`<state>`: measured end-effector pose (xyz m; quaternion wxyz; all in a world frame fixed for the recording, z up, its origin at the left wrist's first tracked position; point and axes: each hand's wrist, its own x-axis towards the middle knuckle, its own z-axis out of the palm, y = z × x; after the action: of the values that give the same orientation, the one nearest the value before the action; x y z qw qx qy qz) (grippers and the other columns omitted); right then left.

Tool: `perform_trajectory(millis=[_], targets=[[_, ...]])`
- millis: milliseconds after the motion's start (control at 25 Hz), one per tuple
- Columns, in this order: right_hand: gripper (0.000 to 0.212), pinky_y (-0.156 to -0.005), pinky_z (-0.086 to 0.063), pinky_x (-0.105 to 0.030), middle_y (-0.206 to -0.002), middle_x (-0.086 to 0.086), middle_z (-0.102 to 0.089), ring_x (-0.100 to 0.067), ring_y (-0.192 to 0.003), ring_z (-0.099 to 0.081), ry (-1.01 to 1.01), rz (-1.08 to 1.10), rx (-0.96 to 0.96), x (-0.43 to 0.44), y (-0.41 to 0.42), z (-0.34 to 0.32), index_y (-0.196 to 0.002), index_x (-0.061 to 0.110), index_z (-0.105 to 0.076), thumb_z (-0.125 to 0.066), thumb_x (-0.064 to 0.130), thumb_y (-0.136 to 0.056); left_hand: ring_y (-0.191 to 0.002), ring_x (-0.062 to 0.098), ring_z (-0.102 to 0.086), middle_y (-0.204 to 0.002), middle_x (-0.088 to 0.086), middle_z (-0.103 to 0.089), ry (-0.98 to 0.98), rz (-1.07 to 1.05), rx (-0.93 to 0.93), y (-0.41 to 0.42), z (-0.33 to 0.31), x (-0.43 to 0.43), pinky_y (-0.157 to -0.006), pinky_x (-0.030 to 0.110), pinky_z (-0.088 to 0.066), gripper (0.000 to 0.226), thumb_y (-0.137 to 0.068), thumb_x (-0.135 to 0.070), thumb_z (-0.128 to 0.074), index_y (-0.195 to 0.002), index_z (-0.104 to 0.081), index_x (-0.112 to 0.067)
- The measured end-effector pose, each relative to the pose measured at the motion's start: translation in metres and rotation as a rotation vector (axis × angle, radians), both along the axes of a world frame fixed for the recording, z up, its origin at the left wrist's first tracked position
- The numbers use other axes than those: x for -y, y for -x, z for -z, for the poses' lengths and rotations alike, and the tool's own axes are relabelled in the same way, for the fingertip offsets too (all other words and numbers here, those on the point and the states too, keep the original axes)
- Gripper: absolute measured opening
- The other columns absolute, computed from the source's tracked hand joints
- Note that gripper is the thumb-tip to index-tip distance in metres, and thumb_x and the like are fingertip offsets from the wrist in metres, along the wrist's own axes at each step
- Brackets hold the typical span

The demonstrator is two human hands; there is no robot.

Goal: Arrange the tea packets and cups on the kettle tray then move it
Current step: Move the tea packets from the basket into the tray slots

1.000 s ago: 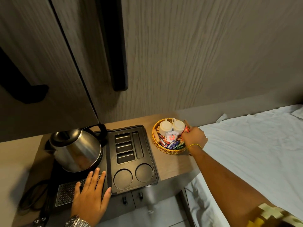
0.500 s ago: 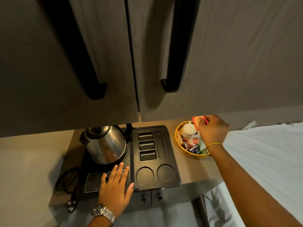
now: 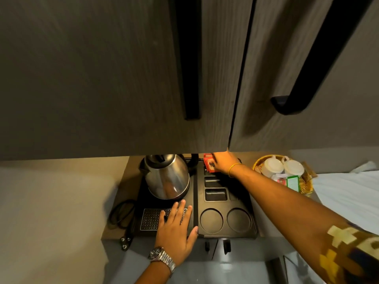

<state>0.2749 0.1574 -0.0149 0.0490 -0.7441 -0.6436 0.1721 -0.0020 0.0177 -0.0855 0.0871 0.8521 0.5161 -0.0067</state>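
Kettle tray [image 3: 251, 218] sits on the wooden worktop [image 3: 131, 171] below the cupboard doors, and we read it from the left. A black cord [image 3: 121, 214] coils beside it. On its left half stands the steel kettle [image 3: 167, 177], and in front of that our left hand [image 3: 176, 228] lies flat, fingers spread, on the perforated grille [image 3: 151, 219], holding nothing. Our right hand [image 3: 223, 162] reaches to the tray's far slots, fingers closed on red tea packets [image 3: 210, 165]. The two round recesses are bare. Right of the tray, the wicker basket [image 3: 307, 181] holds two white cups [image 3: 272, 167] and more packets, next to the bed [image 3: 348, 193].
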Motion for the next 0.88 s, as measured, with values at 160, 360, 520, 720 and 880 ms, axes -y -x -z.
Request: perform_trajectory(millis=[160,360,520,720,880], targets=[[0.056,-0.103,-0.049,-0.047,-0.137,-0.017,-0.059,-0.035,-0.124,-0.057,0.072,-0.052,-0.134,0.003,-0.003,0.009,-0.147,0.017,-0.042,-0.062,0.027,-0.095,-0.151,0.018,-0.015,-0.163,-0.005,-0.017,-0.002,0.0,-0.006,-0.001,0.001,-0.002,-0.116,0.059,-0.023,0.069,-0.092,-0.068,-0.014,-0.152,-0.024,-0.035],[0.049,-0.098,-0.05,-0.04,-0.131,-0.014,-0.063,-0.03,-0.12,-0.061,0.107,-0.119,-0.117,0.005,-0.018,0.006,-0.137,0.013,-0.053,-0.066,0.027,-0.092,-0.15,0.019,-0.017,-0.163,-0.005,-0.02,-0.005,-0.003,-0.011,-0.001,0.004,-0.002,-0.115,0.059,-0.026,0.068,-0.092,-0.067,-0.017,-0.152,-0.025,-0.035],[0.034,-0.084,-0.049,-0.036,-0.121,-0.013,-0.066,-0.03,-0.108,-0.064,0.18,-0.163,-0.032,0.001,-0.016,-0.003,-0.123,0.011,-0.059,-0.061,0.031,-0.095,-0.151,0.018,-0.013,-0.163,-0.006,-0.015,-0.017,0.003,-0.014,-0.001,0.006,-0.001,-0.117,0.058,-0.023,0.068,-0.092,-0.066,-0.019,-0.152,-0.023,-0.035],[0.041,-0.089,-0.048,-0.038,-0.129,-0.014,-0.063,-0.032,-0.112,-0.062,0.254,-0.169,-0.055,-0.001,-0.013,-0.013,-0.132,0.011,-0.052,-0.058,0.03,-0.096,-0.151,0.019,-0.017,-0.163,-0.005,-0.019,-0.029,0.01,-0.017,-0.002,0.004,-0.001,-0.116,0.059,-0.025,0.069,-0.092,-0.066,-0.016,-0.152,-0.026,-0.034],[0.05,-0.094,-0.051,-0.042,-0.122,-0.01,-0.063,-0.028,-0.108,-0.061,0.229,-0.216,-0.125,0.0,-0.008,-0.013,-0.144,0.018,-0.043,-0.057,0.022,-0.096,-0.15,0.02,-0.021,-0.162,-0.004,-0.022,-0.026,0.013,-0.022,-0.002,0.004,-0.002,-0.114,0.059,-0.029,0.067,-0.092,-0.064,-0.024,-0.151,-0.031,-0.032]])
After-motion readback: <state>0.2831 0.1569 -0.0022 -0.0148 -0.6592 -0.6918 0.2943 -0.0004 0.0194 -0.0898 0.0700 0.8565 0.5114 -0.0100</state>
